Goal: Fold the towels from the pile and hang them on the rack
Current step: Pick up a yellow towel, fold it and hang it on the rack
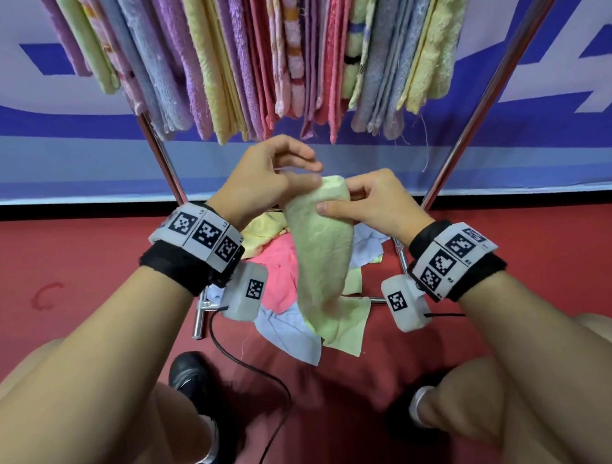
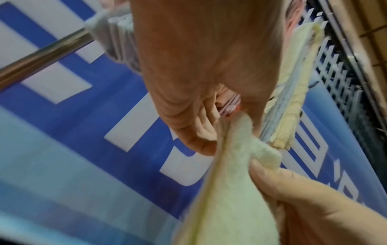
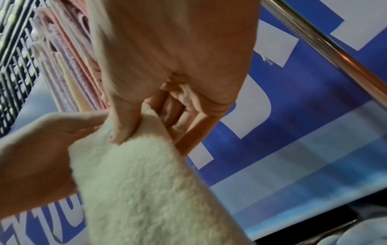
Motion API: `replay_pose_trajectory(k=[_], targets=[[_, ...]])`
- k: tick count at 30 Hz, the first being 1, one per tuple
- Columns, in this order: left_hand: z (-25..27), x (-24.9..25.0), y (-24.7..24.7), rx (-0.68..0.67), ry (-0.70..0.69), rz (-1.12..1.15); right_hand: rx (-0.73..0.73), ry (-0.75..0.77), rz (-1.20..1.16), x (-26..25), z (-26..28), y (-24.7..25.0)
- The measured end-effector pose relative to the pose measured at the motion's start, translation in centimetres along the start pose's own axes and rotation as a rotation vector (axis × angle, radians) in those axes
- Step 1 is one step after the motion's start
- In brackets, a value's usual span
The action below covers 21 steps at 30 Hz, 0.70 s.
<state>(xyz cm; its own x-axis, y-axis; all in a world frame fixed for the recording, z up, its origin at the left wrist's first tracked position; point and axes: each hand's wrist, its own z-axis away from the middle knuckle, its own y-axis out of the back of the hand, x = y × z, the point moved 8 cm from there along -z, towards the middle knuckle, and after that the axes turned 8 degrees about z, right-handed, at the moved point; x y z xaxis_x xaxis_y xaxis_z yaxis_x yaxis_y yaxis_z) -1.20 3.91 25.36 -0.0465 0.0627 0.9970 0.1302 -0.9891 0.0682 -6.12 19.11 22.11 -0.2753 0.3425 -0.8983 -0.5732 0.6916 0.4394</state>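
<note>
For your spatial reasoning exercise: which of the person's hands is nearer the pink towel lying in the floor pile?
Left. The left hand is above the pink towel; the right hand is farther right, holding the green towel.

The head camera looks down and forward from above onto both hands. Each wrist camera looks close along its own palm toward the fingertips, up at the rack (image 2: 41, 56) beyond. All three views share the pale green towel (image 1: 320, 252) pinched between the hands.
</note>
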Motion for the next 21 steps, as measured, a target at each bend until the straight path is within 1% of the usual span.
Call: replay_pose_trajectory(k=[1,2,3,4,5,7,11,14,17,19,20,21], targets=[[0.2,-0.4,0.1,0.021,0.031,0.049,0.050,0.023,-0.004,-0.2,0.1,0.4],[0.3,-0.9,-0.3,-0.002,0.072,0.081,0.089,0.042,-0.006,-0.4,0.2,0.7],[0.5,-1.3,-0.9,-0.062,0.104,0.068,0.117,0.055,-0.008,-0.6,0.3,0.9],[0.6,-1.6,-1.4,-0.114,0.114,0.001,0.140,0.062,-0.007,-0.7,0.4,1.1],[0.5,-1.7,-1.5,-0.131,0.104,-0.080,0.159,0.062,-0.007,-0.7,0.5,1.2],[0.3,-1.6,-0.8,-0.077,0.060,-0.180,0.187,0.062,-0.006,-0.6,0.5,1.5],[0.4,-0.8,0.1,-0.039,-0.005,-0.151,0.210,0.126,0.029,-1.5,0.7,2.3],[0.5,-0.2,0.2,-0.026,-0.052,-0.141,0.182,0.090,-0.088,-1.5,0.7,2.3],[0.5,0.1,0.6,0.032,-0.071,0.003,0.220,0.082,-0.209,-1.2,0.5,2.1],[0.3,-0.3,0.3,0.060,-0.048,0.181,0.273,0.074,-0.281,-1.3,0.5,2.7],[0.4,-0.8,-0.3,0.031,-0.016,0.267,0.294,0.069,-0.311,-1.3,0.5,2.8],[0.5,-1.4,-1.3,-0.032,0.028,0.332,0.316,0.062,-0.332,-1.3,0.5,2.8]])
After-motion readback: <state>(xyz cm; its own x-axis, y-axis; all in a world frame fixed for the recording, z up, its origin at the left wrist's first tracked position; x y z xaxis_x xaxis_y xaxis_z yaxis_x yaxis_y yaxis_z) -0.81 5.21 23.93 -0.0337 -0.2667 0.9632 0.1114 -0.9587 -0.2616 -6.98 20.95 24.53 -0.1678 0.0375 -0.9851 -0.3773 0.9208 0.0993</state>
